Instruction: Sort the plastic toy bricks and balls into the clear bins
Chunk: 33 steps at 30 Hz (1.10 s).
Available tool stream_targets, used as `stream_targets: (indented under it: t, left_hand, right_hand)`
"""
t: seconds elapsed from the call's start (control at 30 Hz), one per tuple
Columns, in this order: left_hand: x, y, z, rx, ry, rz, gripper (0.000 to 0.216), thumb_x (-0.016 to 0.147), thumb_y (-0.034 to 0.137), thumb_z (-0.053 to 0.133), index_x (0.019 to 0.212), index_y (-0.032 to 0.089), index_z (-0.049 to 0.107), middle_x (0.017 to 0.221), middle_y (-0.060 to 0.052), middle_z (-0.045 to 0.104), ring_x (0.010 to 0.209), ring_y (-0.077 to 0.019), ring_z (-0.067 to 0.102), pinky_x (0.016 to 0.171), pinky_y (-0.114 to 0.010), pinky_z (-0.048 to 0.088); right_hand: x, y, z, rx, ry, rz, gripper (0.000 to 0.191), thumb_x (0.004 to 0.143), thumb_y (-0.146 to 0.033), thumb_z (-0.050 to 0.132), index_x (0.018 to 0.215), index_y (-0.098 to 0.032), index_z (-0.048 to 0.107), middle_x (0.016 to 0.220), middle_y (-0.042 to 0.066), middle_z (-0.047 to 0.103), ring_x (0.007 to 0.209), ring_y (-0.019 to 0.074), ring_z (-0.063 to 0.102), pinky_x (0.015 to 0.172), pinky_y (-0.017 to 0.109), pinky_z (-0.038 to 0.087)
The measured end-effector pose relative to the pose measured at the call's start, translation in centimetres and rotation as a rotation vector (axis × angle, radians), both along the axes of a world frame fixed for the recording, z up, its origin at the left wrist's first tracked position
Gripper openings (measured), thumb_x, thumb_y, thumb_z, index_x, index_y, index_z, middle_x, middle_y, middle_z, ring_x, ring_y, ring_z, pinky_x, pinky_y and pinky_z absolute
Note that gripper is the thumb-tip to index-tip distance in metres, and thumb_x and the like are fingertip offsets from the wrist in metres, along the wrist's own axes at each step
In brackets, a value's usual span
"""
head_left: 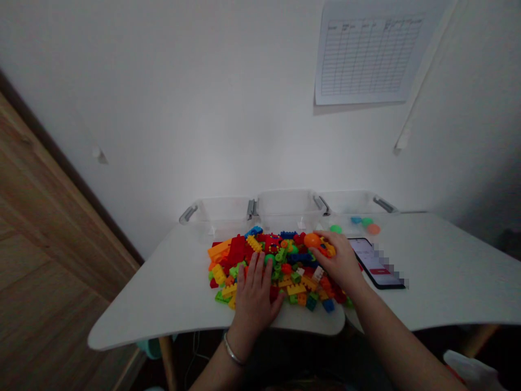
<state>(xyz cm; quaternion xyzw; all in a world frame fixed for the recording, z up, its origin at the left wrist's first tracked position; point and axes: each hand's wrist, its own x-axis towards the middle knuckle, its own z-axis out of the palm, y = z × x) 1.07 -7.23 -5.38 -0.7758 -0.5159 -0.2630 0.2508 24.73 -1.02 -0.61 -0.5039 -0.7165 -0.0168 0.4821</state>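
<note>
A heap of colourful toy building blocks (299, 289) lies on the white table, with some small balls mixed in. My left hand (255, 290) rests on the heap's near left part, fingers stretched out flat and holding nothing. A silver bangle circles that wrist. At the heap's right side, my right hand (340, 259) has thumb and fingertips on either side of an orange ball (311, 240). Beneath this hand is a yellow-orange toy piece (328, 248), partly hidden by the fingers. A green ball (269, 259) sits just beyond my left fingertips.
Three clear plastic bins (285, 209) with grey handles stand in a row against the wall. A phone (376, 264) lies right of the heap. Green, blue and orange round pieces (373, 229) show around the right bin. A printed sheet (366, 60) hangs above.
</note>
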Motion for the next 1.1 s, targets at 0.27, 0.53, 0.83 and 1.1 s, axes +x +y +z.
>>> stream_targets:
  t: [0.27, 0.53, 0.83, 1.1]
  left_hand:
    - [-0.4, 0.8, -0.6, -0.064, -0.009, 0.007, 0.071, 0.085, 0.048, 0.050, 0.143, 0.009, 0.039, 0.151, -0.017, 0.038, 0.140, -0.0310, 0.033, 0.117, -0.052, 0.015]
    - [-0.7, 1.3, -1.0, -0.119, -0.046, -0.019, 0.072, 0.082, 0.044, 0.055, 0.143, 0.009, 0.039, 0.149, -0.016, 0.042, 0.138, -0.0316, 0.037, 0.114, -0.054, 0.022]
    - [-0.7, 1.2, -0.6, -0.163, -0.092, -0.058, 0.066, 0.082, 0.041, 0.055, 0.141, 0.014, 0.042, 0.147, -0.013, 0.046, 0.137, -0.0299, 0.038, 0.115, -0.054, 0.023]
    - [-0.6, 1.1, -0.7, -0.170, -0.162, -0.066, 0.060, 0.082, 0.044, 0.057, 0.135, 0.017, 0.050, 0.144, -0.011, 0.050, 0.135, -0.0299, 0.041, 0.116, -0.055, 0.022]
  right_hand:
    - [6.3, 5.7, 2.1, 0.221, 0.128, -0.411, 0.043, 0.082, -0.047, 0.055, 0.111, -0.016, 0.063, 0.106, 0.012, 0.067, 0.098, 0.0264, 0.057, 0.093, 0.045, 0.040]
    - [8.3, 9.9, 2.3, -0.087, 0.102, -0.626, 0.049, 0.080, -0.044, 0.055, 0.120, -0.017, 0.062, 0.107, 0.011, 0.069, 0.099, 0.0284, 0.058, 0.089, 0.043, 0.042]
    - [8.5, 11.5, 2.3, -0.400, 0.028, -0.724, 0.057, 0.080, -0.044, 0.057, 0.129, -0.014, 0.054, 0.103, 0.012, 0.072, 0.102, 0.0292, 0.061, 0.094, 0.042, 0.040]
    - [8.6, 12.0, 2.1, -0.439, 0.057, -0.702, 0.060, 0.076, -0.040, 0.060, 0.130, -0.014, 0.051, 0.104, 0.009, 0.073, 0.105, 0.0300, 0.060, 0.100, 0.044, 0.037]
